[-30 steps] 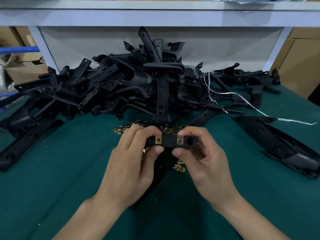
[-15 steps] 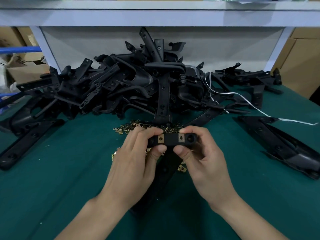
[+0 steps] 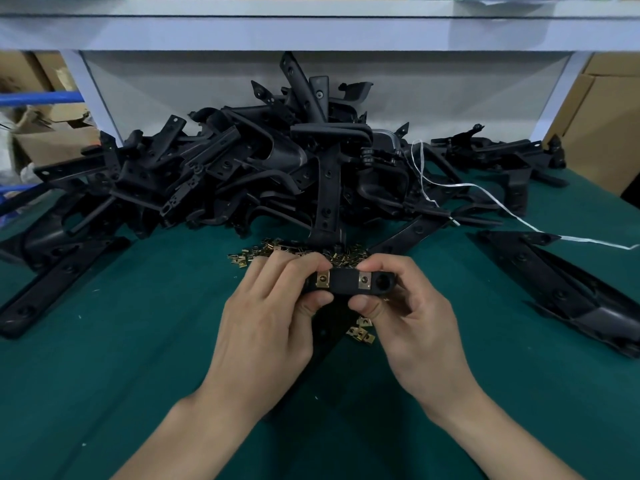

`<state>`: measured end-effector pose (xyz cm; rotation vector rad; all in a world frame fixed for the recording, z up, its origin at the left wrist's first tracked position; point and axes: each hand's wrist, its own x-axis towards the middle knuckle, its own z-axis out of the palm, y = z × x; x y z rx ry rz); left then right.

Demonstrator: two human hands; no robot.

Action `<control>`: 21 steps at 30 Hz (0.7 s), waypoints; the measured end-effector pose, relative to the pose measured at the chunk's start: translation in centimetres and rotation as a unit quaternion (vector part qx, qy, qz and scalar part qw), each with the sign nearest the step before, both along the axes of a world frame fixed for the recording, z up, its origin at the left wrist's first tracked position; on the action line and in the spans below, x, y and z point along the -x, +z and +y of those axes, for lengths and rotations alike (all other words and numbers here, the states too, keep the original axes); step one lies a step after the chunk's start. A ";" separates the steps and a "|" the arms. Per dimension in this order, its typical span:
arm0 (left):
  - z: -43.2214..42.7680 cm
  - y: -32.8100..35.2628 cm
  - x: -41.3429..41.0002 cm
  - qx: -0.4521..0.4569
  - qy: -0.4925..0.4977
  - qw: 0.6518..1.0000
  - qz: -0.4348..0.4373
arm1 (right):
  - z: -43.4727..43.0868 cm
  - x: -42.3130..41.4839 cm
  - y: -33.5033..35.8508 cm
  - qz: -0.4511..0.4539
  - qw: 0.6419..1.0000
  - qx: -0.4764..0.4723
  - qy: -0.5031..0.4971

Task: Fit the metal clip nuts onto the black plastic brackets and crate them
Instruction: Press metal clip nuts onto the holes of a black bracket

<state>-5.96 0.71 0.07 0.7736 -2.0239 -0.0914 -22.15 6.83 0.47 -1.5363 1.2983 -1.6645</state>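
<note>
A black plastic bracket [image 3: 344, 281] is held above the green table between both hands, its end facing me. Two brass clip nuts sit on it, one [image 3: 323, 278] near the left fingers and one [image 3: 364, 280] near the right. My left hand [image 3: 273, 317] grips the bracket's left end, thumb under it. My right hand [image 3: 405, 313] grips the right end beside a round hole, thumb below. The bracket's long body runs down between my wrists. Loose clip nuts [image 3: 298, 252] lie in a heap just beyond my fingers, and a few clip nuts [image 3: 362, 332] under the bracket.
A big pile of black brackets [image 3: 277, 168] fills the back of the table [image 3: 104, 375]. Single brackets lie at the far left [image 3: 52, 289] and right [image 3: 568, 292]. A white strap [image 3: 485, 192] trails right. Cardboard boxes [image 3: 609, 126] stand on both sides.
The bracket and both hands have lifted slightly. The grip is the same.
</note>
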 end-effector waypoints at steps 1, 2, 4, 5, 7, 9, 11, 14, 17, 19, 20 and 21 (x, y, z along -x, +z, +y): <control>0.0 0.0 0.0 0.001 0.001 1.000 -0.001 | 0.0 -0.1 0.0 -0.001 1.000 -0.001 -0.001; 0.0 0.0 0.0 0.003 0.003 1.000 -0.002 | 0.0 -0.1 0.0 -0.003 1.000 -0.001 -0.001; -0.1 0.0 0.0 0.004 0.005 1.000 -0.005 | 0.0 0.0 -0.1 -0.007 1.000 -0.002 -0.001; -0.1 -0.1 0.0 0.000 0.005 1.000 -0.003 | -0.1 0.0 -0.2 -0.006 1.000 0.000 -0.001; -0.1 -0.2 -0.1 -0.024 -0.003 1.000 0.007 | -0.2 0.0 -0.3 -0.002 1.000 0.004 0.003; -0.1 -0.3 -0.1 -0.056 -0.017 0.998 0.016 | -0.3 0.1 -0.6 0.007 1.000 0.002 0.009; -0.1 -0.2 -0.1 -0.072 -0.024 0.997 0.020 | -0.4 0.5 -0.8 0.049 0.999 -0.001 -0.013; 0.1 0.2 -0.2 -0.116 -0.046 0.991 0.049 | -0.8 1.0 -0.9 0.154 0.985 0.012 -0.082; 0.5 1.1 -0.4 -0.195 -0.118 0.963 0.146 | -1.1 1.8 -1.0 0.107 0.990 0.034 -0.088; 0.0 1.7 -0.6 -0.255 -0.145 0.926 0.237 | -1.2 2.0 -0.9 0.004 0.999 0.011 -0.048; -0.5 1.7 -0.8 -0.282 -0.145 0.909 0.269 | -1.3 1.9 -0.9 -0.062 0.998 0.002 -0.014; -1.0 1.5 -0.9 -0.311 -0.149 0.894 0.285 | -1.5 1.7 -0.8 -0.145 0.989 -0.008 0.030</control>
